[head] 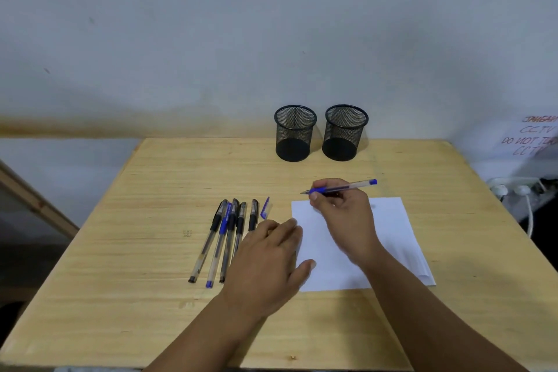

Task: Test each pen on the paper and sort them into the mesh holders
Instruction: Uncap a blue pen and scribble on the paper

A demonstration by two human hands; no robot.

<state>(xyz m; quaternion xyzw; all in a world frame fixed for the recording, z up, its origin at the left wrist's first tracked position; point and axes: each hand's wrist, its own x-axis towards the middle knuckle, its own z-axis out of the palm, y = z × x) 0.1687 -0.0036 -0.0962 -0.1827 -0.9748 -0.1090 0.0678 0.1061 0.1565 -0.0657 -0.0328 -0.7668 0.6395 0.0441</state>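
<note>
My right hand (341, 214) grips an uncapped blue pen (350, 187), held nearly level above the top left corner of the white paper (392, 226), tip pointing left. Its blue cap (265, 208) lies on the table just left of the paper. My left hand (268, 263) rests flat, fingers spread, on the paper's left edge and over the lower ends of a row of several capped pens (223, 238), black ones and a blue one. Two black mesh holders, the left one (294, 133) and the right one (344, 132), stand side by side at the back, both looking empty.
The wooden table (151, 281) ends against a pale wall. A paper sign with red writing (534, 136) hangs at the far right, with a white power strip and cable (519, 190) just below it, off the table's right edge.
</note>
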